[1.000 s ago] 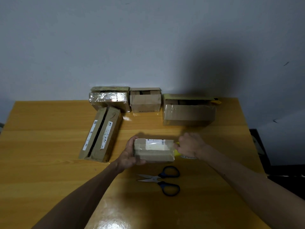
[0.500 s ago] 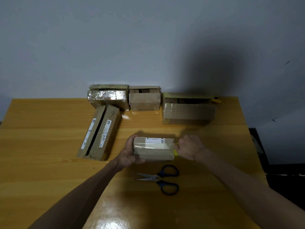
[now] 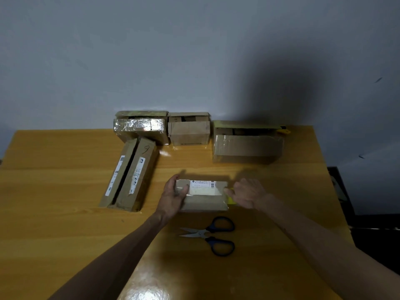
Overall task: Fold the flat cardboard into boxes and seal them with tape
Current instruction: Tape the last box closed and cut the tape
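- Small box (image 3: 202, 194): a closed brown carton with a white label on its top face. It sat on the table (image 3: 54, 213) directly between the two hands. Its long axis ran from hand to hand, one short end facing each palm and the labelled face up.
- Left hand (image 3: 173, 195): it grasped the box's left end, with the thumb lying over the top edge and the fingers wrapped round the far side.
- Right hand (image 3: 246, 193): it was set against the box's right end, knuckles up, with a fingertip touching the top corner. I could not tell whether it was gripping or only pressing.
- Yellow item (image 3: 232, 200): it showed just under the right hand, at the box's right end. It was possibly the tape, but too much of it was hidden to say.
- Nearness: both hands met the box at about equal reach. The left held it steady, so by my judgement the right was the free one for running tape along the long axis.
- Scissors (image 3: 212, 234): they lay on the person's side of the hands, apart from the box, blades pointing left and blue handles to the right.
- Long boxes (image 3: 132, 174): a pair side by side, beyond and left of the left hand, their length running away from the person.
- Three cartons: a row well beyond the hands, made up of a shiny-wrapped box (image 3: 138, 126), a middle box (image 3: 189, 132) and a large box (image 3: 247, 146).
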